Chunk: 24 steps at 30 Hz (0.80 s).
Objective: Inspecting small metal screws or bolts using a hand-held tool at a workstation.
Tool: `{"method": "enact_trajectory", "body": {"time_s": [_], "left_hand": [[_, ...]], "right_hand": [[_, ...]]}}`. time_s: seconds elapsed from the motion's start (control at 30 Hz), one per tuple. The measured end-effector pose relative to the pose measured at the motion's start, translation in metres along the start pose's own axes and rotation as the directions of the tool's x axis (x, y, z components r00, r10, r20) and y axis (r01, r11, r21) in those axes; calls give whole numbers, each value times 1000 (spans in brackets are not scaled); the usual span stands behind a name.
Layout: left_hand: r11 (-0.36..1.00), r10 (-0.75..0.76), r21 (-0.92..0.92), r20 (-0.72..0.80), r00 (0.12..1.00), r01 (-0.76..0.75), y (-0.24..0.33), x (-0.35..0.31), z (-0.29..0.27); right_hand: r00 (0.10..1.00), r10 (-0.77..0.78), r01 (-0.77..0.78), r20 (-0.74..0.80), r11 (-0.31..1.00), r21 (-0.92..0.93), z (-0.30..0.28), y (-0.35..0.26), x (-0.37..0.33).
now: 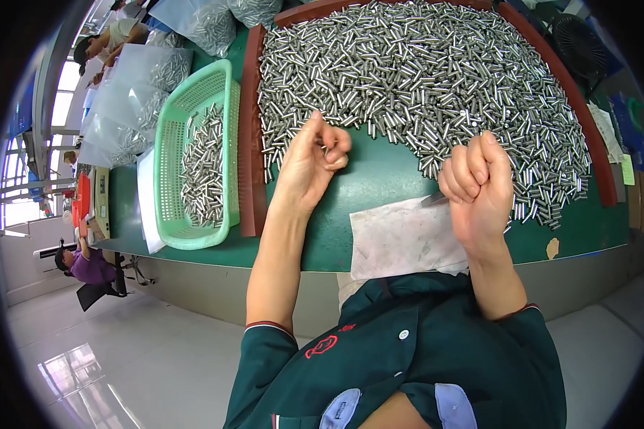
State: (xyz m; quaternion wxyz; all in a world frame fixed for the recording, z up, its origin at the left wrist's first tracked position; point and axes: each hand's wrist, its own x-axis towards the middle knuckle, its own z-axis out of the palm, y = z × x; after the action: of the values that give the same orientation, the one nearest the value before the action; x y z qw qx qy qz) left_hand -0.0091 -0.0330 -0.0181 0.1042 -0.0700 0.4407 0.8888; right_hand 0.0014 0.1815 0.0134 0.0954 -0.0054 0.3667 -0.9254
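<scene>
Many short, shiny metal pins (pixel 408 64) cover the green table in a broad heap. My left hand (pixel 313 161) is raised over the heap's near left edge. Its fingers curl in toward the palm, and whatever they may hold is hidden. On the right, my right hand (pixel 479 179) is closed with the palm side turned up, above the heap's near edge. From its lower left side sticks a thin, dark, pointed metal tool (pixel 433 199), mostly hidden in the fist. Below that tool a stained whitish cloth (pixel 401 239) lies at the table's front edge.
Reddish-brown bars (pixel 252 143) border the heap. Left of them stands a green plastic basket (pixel 163 207) partly filled with pins. Clear bags of pins (pixel 125 107) sit farther left. At the far right is a black fan (pixel 578 46). Other people work in the left background.
</scene>
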Motion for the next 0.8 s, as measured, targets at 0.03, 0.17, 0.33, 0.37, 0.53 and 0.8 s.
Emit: {"method": "enact_trajectory", "body": {"time_s": [0.03, 0.17, 0.33, 0.37, 0.53, 0.8], "left_hand": [[996, 47, 78, 13, 999, -48, -1, 1, -6], [574, 457, 784, -66, 887, -238, -14, 9, 9], [6, 572, 990, 110, 813, -139, -22, 9, 14], [-58, 605, 992, 125, 786, -113, -22, 9, 15], [-158, 591, 983, 171, 788, -95, -21, 14, 10], [-195, 505, 957, 286, 815, -215, -21, 6, 11]], "right_hand": [[1000, -2, 2, 6, 1000, 1, 0, 0, 0], [1000, -4, 4, -4, 1000, -1, 0, 1, 0], [1000, 2, -2, 7, 1000, 9, 0, 0, 0], [1000, 3, -3, 14, 1000, 19, 0, 0, 0], [1000, 12, -12, 9, 1000, 8, 0, 0, -1], [1000, -1, 1, -4, 1000, 6, 1, 0, 0]]}}
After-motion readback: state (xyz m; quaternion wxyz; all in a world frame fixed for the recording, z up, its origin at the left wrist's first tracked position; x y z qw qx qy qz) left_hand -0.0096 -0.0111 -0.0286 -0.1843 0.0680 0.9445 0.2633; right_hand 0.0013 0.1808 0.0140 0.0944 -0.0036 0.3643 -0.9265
